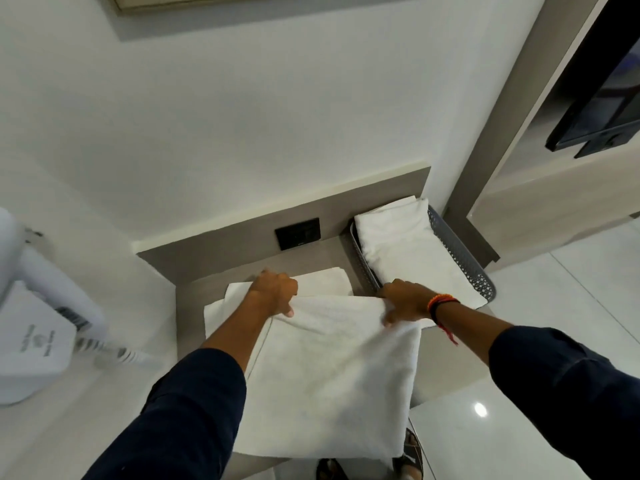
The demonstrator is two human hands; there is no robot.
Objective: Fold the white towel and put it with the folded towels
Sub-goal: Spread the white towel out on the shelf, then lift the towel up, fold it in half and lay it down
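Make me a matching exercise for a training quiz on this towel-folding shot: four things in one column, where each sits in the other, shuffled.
Things:
1. white towel
2. folded towels
3. hair dryer
4. bracelet

Places:
A. on the wrist of the right hand
B. at the left edge of the view
C. in the grey basket
D. on the table, held by both the left hand and the right hand

Pairs: 1-D, 2-C, 3-B, 4-A

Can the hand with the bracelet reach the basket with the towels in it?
Probably yes. The right hand grips the white towel right beside the grey basket, with nothing between them.
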